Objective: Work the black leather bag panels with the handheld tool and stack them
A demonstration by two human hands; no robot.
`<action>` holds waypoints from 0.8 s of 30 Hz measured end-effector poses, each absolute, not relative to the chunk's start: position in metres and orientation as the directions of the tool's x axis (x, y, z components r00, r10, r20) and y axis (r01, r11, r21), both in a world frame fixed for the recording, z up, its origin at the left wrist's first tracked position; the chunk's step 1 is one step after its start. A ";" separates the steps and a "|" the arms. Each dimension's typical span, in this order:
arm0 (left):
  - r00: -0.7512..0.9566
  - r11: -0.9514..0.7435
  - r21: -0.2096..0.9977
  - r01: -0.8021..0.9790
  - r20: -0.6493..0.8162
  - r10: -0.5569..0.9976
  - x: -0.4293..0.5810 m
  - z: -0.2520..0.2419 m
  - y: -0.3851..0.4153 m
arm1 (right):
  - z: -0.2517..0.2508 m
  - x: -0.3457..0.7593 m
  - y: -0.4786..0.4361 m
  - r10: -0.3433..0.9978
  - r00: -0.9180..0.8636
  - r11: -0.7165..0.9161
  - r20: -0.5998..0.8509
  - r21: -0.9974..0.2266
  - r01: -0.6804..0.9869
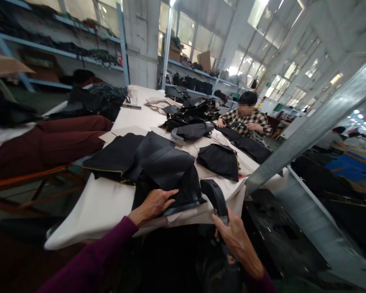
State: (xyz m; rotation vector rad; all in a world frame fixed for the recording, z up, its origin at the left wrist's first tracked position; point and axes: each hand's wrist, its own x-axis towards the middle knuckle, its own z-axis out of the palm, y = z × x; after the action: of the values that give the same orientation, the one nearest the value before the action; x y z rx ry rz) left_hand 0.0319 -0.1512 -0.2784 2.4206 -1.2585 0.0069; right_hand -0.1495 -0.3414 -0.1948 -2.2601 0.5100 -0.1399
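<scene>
My left hand [156, 203] lies on a black fabric bag piece [183, 193] at the table's near edge. Its index finger is stretched out and presses the cloth; the other fingers are loosely bent. Wrapped round the grip of a black handheld tool with a curved head [215, 193] is my right hand [236, 236]. The tool's head points at the right corner of the fabric, and its lower body fades into shadow, so I cannot tell its exact kind. Smooth black panels [164, 158] fold back over the piece. Left of them lies a black piece with a gold zip [110, 158].
The white-covered table [110, 207] bears another black bag piece [218, 160] and a heap of black pieces with gold zips [192, 112]. A slanted metal post [311, 126] stands at right. A co-worker in a checked shirt [247, 120] sits across. Dark red cloth [55, 142] lies left.
</scene>
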 end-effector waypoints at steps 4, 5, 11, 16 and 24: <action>0.533 -0.470 0.252 -0.846 0.401 -0.745 0.020 -0.286 -0.140 | -0.187 -0.172 -0.349 -0.389 0.917 -0.578 -0.088 -0.752 -0.317; 0.506 -0.469 0.205 -0.859 0.478 -0.718 0.017 -0.285 -0.136 | -0.186 -0.178 -0.350 -0.373 0.922 -0.572 -0.101 -0.758 -0.314; 0.456 -0.609 0.055 -0.791 0.717 -0.527 0.005 -0.217 -0.140 | -0.192 -0.202 -0.342 -0.291 0.939 -0.533 -0.186 -0.784 -0.320; 0.563 -0.724 -0.012 -0.690 0.619 -0.547 0.018 -0.152 -0.206 | -0.194 -0.203 -0.336 -0.306 0.937 -0.556 -0.168 -0.768 -0.319; 0.712 -0.725 0.121 -0.678 0.353 -0.607 0.073 -0.171 -0.281 | -0.207 -0.216 -0.341 -0.389 0.907 -0.616 -0.160 -0.687 -0.385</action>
State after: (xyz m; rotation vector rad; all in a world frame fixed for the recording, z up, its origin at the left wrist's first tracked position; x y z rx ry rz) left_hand 0.0726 -0.2813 -0.1709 2.6771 -1.0228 0.4268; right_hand -0.2164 -0.3408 -0.2066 -2.2938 0.5499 -0.0067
